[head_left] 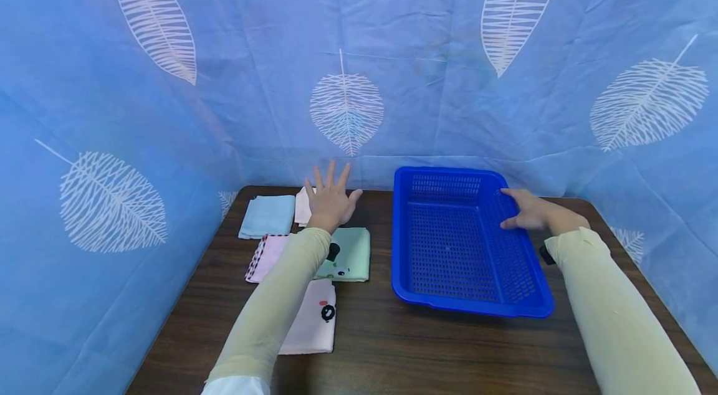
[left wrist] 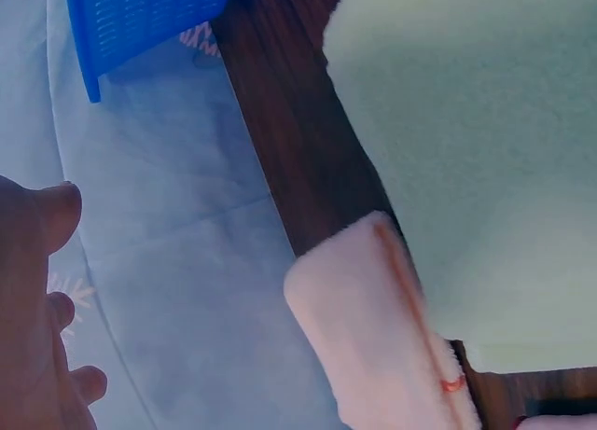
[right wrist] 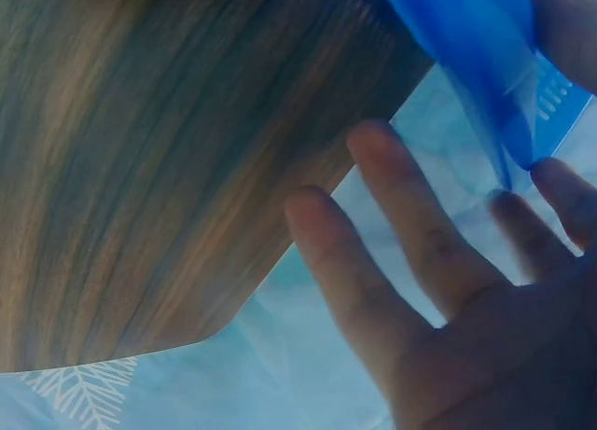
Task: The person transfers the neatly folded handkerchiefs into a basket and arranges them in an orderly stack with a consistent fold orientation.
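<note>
My left hand [head_left: 331,203], fingers spread, hovers over the back of a group of folded towels, holding nothing. Beneath and around that arm lie a light blue towel [head_left: 268,215], a small pale pink towel [head_left: 301,208], a green towel [head_left: 354,252] with a dark print, a pink towel [head_left: 273,252] with a checked edge and a pink towel [head_left: 311,326] with a face print. To their right is a blue plastic basket [head_left: 451,252] with nothing in it, looking slightly tilted. My right hand [head_left: 527,211] pinches its right rim between thumb and fingers; two other fingers [right wrist: 345,271] stick out.
Everything stands on a dark wooden table [head_left: 359,357]. A blue curtain [head_left: 426,114] with white leaf prints hangs close behind the table and along both sides. Past the basket's right side, a dark band [head_left: 546,255] shows at the right wrist.
</note>
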Available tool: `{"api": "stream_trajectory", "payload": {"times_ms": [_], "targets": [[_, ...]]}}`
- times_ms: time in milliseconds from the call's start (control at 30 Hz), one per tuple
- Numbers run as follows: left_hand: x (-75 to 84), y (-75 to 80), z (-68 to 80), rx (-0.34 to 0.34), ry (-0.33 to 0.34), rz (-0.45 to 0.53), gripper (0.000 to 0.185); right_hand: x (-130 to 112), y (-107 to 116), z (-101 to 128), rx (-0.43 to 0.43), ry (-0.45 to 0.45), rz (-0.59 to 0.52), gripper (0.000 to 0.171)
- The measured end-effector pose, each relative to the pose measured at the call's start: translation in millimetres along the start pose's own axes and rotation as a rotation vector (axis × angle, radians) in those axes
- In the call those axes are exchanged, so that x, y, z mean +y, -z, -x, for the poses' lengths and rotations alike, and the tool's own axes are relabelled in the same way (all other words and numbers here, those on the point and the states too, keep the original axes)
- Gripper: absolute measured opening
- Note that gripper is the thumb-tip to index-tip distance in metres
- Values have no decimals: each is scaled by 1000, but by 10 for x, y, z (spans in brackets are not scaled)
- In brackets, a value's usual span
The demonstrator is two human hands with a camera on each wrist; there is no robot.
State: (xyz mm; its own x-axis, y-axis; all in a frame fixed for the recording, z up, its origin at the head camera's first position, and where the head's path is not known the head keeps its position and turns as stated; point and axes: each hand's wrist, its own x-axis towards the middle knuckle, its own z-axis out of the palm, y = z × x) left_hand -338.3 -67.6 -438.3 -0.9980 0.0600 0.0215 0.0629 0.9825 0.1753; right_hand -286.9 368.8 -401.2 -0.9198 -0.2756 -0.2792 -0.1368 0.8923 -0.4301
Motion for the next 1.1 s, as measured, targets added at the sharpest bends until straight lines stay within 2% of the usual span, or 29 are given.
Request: {"api": "stream_trajectory", "payload": {"times_ms": [433, 600, 767, 1100], "targets": [[-196, -92, 78, -1, 29, 4, 69, 135, -27, 18, 56, 60, -53, 81], [-282, -144, 95, 17, 24, -8, 68, 139, -40, 72, 51, 64, -79, 72], [-367, -223, 96, 13, 17, -17, 69, 178, -66, 93, 44, 62, -92, 70], [-439, -241, 221, 15, 34, 28, 70, 224, -116, 125, 103, 65, -41, 69]]}}
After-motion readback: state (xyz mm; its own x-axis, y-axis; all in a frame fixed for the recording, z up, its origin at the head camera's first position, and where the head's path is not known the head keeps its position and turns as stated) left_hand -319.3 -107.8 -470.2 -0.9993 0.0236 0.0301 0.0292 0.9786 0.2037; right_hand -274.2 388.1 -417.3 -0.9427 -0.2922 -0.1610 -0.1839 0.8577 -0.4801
